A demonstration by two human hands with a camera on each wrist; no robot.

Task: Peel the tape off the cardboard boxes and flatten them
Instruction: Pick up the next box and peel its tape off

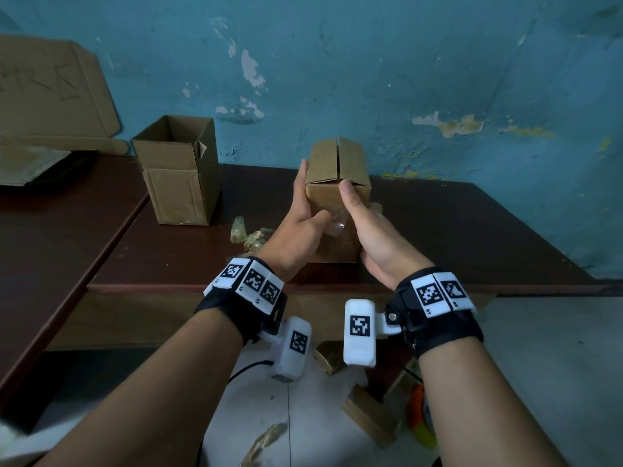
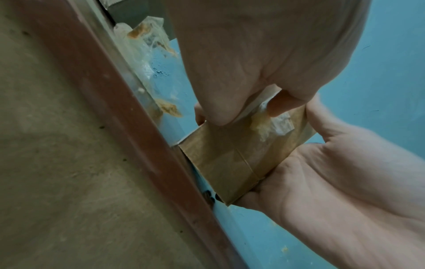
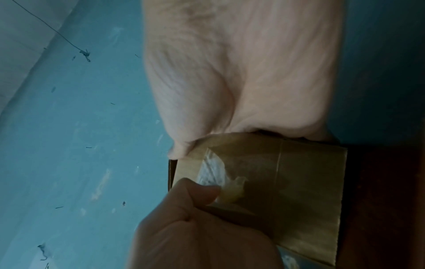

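A small cardboard box [image 1: 332, 197] stands on the brown bench [image 1: 455, 230]. The left hand [image 1: 300, 227] grips its left side; the right hand [image 1: 374, 237] pinches clear tape [image 2: 273, 123] on its front face.

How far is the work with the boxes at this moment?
Done: wads of peeled tape lie on the table, and the open box stands untaped on top. In hand: the right hand steadies the small box while the left hand lifts its tape strip. Left: finish peeling, flatten both boxes.
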